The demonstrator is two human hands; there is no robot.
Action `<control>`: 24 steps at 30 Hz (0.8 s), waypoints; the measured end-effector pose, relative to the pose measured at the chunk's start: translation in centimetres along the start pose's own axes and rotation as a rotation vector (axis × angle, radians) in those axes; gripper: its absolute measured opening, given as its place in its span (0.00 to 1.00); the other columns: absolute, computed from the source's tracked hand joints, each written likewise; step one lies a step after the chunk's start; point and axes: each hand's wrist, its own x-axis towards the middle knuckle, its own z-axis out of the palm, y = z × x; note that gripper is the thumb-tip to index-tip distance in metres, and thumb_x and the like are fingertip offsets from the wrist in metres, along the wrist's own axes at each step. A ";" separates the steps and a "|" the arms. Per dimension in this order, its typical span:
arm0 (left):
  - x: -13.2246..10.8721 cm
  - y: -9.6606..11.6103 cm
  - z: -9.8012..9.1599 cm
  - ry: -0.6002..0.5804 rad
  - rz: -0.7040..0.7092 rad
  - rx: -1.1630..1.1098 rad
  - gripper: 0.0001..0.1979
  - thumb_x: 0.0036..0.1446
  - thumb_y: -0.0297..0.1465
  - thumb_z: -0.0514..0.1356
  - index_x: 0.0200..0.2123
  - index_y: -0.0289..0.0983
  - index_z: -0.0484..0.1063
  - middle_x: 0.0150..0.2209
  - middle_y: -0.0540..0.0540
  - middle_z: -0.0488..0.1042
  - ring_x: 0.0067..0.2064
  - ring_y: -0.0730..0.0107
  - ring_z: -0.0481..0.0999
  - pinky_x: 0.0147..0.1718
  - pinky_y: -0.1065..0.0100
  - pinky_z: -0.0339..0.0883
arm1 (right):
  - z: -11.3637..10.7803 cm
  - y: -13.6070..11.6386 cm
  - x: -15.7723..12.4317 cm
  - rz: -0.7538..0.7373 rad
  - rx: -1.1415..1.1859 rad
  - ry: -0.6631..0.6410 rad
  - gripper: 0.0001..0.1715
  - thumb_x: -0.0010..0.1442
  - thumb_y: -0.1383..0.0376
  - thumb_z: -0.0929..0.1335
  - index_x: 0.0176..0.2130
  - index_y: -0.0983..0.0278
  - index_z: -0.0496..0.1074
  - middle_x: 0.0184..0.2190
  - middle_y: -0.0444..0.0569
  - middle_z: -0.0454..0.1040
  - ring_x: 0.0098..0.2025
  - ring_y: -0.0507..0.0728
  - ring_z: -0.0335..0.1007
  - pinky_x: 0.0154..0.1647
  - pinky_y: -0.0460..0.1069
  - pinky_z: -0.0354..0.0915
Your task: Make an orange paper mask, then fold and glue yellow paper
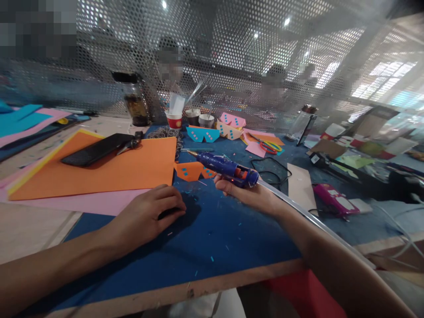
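Note:
My right hand (247, 192) is closed around a blue glue gun (227, 168), its nozzle pointing left toward a small orange paper piece (189, 171) with blue squares that lies on the blue mat (212, 234). A clear glue stick (298, 207) sticks out of the back of the gun along my forearm. My left hand (149, 216) rests palm-down on the mat with fingers curled over something dark that I cannot make out, just below a large orange sheet (109, 170).
A black phone (96, 150) and small pliers lie on the orange sheet, pink paper beneath. Folded paper shapes (228, 126), red scissors (268, 146), paper cups (174, 119) and a jar (135, 101) stand at the back before a perforated metal screen. A black cord (271, 174) and pink cutter (334, 201) lie right.

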 end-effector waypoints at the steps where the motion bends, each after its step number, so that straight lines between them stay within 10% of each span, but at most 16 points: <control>1: 0.0 0.0 0.0 -0.001 0.009 0.007 0.09 0.69 0.34 0.58 0.40 0.41 0.78 0.42 0.46 0.79 0.43 0.64 0.78 0.44 0.64 0.72 | 0.0 0.1 0.0 0.006 -0.001 -0.002 0.17 0.64 0.52 0.73 0.44 0.62 0.75 0.34 0.44 0.75 0.32 0.51 0.69 0.34 0.46 0.67; 12: 0.1 0.6 0.3 -0.047 0.071 0.086 0.13 0.72 0.31 0.50 0.36 0.40 0.71 0.37 0.46 0.75 0.37 0.63 0.75 0.38 0.62 0.67 | 0.0 0.3 0.0 0.007 0.008 -0.006 0.18 0.64 0.51 0.73 0.44 0.62 0.75 0.34 0.44 0.74 0.33 0.51 0.69 0.34 0.46 0.67; 24: 1.5 0.6 -2.7 0.211 -0.462 -0.549 0.17 0.64 0.48 0.58 0.33 0.41 0.68 0.29 0.50 0.73 0.32 0.65 0.74 0.27 0.68 0.67 | 0.0 -0.2 -0.3 0.018 -0.061 -0.010 0.16 0.63 0.52 0.74 0.43 0.62 0.76 0.33 0.45 0.76 0.31 0.52 0.70 0.31 0.46 0.65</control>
